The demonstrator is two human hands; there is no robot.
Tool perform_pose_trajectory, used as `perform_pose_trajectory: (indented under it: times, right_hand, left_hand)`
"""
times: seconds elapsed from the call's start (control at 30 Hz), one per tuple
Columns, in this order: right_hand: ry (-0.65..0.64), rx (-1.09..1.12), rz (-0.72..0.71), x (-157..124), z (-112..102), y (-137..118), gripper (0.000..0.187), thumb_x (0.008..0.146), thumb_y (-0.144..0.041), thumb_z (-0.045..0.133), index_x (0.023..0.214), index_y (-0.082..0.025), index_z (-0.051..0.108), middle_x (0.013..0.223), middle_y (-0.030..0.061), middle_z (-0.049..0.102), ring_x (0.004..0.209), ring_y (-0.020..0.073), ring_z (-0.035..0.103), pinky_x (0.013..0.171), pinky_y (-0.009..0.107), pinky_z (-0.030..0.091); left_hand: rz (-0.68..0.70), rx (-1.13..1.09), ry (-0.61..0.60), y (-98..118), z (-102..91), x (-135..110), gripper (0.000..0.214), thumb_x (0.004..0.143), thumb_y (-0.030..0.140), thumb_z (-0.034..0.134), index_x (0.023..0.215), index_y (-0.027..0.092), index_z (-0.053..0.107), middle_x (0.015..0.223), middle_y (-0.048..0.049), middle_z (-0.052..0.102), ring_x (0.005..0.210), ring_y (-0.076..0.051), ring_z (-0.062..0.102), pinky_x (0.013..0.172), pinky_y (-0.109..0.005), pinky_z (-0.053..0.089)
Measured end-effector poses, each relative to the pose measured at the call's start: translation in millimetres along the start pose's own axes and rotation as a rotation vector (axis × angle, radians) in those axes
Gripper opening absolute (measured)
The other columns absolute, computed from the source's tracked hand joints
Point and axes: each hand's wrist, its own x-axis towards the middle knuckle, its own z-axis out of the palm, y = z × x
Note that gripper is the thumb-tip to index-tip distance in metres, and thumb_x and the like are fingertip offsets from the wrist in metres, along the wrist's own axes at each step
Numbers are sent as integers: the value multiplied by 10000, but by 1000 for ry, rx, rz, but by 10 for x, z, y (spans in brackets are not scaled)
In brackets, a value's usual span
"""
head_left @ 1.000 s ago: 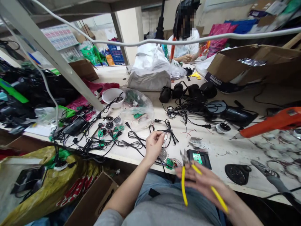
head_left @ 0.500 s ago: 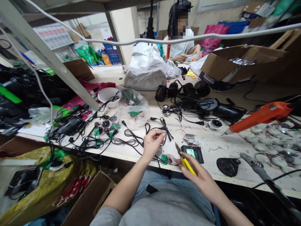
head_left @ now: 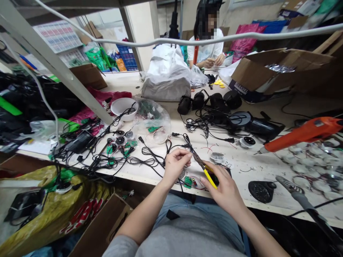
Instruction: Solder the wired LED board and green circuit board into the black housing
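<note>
My left hand [head_left: 175, 165] is raised over the near edge of the workbench [head_left: 262, 167], its fingertips pinched on a thin black wire [head_left: 184, 145]. My right hand [head_left: 223, 187] grips yellow-handled cutters [head_left: 205, 168], whose metal jaws point up-left and reach the wire right by my left fingertips. Under both hands lie a small round speaker grille [head_left: 182, 174] and a green circuit board [head_left: 188, 182] with thin coloured leads.
Tangled black cables and small green boards [head_left: 118, 148] cover the left of the bench. A white bowl [head_left: 123, 106], a clear bag of boards [head_left: 152, 121], black speakers [head_left: 211, 101], an orange glue gun [head_left: 302, 134] and a soldering iron [head_left: 294, 192] lie around. Another person [head_left: 207, 50] sits across the table.
My right hand has closed on the cutters and moved them up and left, from in front of my lap to the wire. My left hand has stayed almost still.
</note>
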Motion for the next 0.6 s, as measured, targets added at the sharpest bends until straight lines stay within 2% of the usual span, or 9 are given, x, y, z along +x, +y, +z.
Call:
perform_pose_trajectory:
  times: [0.23, 0.4, 0.6]
  right_hand:
    - [-5, 14, -36, 9, -24, 20, 457, 998, -556, 534, 1381, -315, 592, 1263, 89, 709, 1126, 319, 673, 918, 494, 570]
    - [24, 18, -67, 10, -39, 24, 438, 996, -533, 545, 1369, -310, 603, 1258, 93, 709, 1122, 320, 668, 913, 493, 570]
    - [-29, 64, -34, 41, -119, 25, 450, 963, -537, 588, 1351, -314, 637, 1229, 95, 726, 1118, 328, 675, 947, 518, 568]
  left_hand:
    - [24, 13, -34, -33, -1, -5, 331, 596, 416, 895, 702, 146, 735, 631, -18, 662, 513, -103, 577, 510, -227, 515]
    - [-14, -35, -41, 23, 18, -29, 319, 541, 399, 905, 658, 153, 739, 569, -3, 641, 482, -91, 548, 478, -206, 480]
    - [-44, 4, -72, 39, 8, -29, 321, 517, 394, 916, 633, 153, 738, 542, -5, 636, 461, -80, 509, 453, -193, 428]
